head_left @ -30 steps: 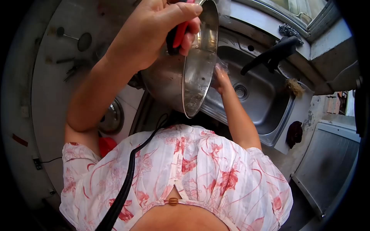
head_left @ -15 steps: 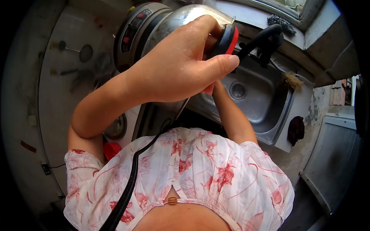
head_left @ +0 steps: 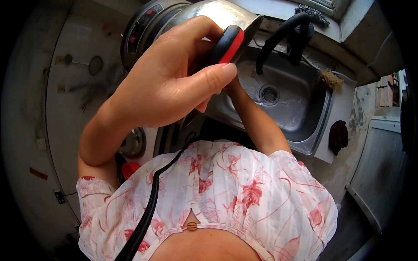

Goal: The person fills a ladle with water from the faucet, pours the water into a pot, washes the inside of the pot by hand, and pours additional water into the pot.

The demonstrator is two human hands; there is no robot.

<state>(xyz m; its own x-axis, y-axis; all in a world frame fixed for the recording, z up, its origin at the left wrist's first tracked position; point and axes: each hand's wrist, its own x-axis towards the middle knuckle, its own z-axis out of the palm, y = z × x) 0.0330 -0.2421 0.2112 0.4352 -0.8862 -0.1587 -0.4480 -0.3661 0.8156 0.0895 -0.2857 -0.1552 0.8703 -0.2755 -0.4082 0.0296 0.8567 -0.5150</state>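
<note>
My left hand (head_left: 170, 82) is raised in front of a shiny metal pot (head_left: 217, 11), its fingers curled round a black-and-red handle (head_left: 228, 43) with the thumb along the near side. The pot seems tilted, its rim toward the sink, but my hand covers much of it. My right forearm (head_left: 257, 117) reaches up over the sink's near-left edge. Behind the left hand, my right hand and its fingers are hidden, so what it touches does not show. Left of the pot stands an appliance with a control panel (head_left: 139, 28).
A steel sink (head_left: 300, 126) with a black faucet (head_left: 278, 32) lies right of the pot. Scourers (head_left: 311, 15) and a fibrous scrubber (head_left: 330, 79) sit round it. A dark cloth (head_left: 338, 137) hangs at the right edge. A round metal lid (head_left: 133, 142) lies left.
My left hand has shifted left with the handle, and my right forearm has come left too. More of the faucet and sink shows now.
</note>
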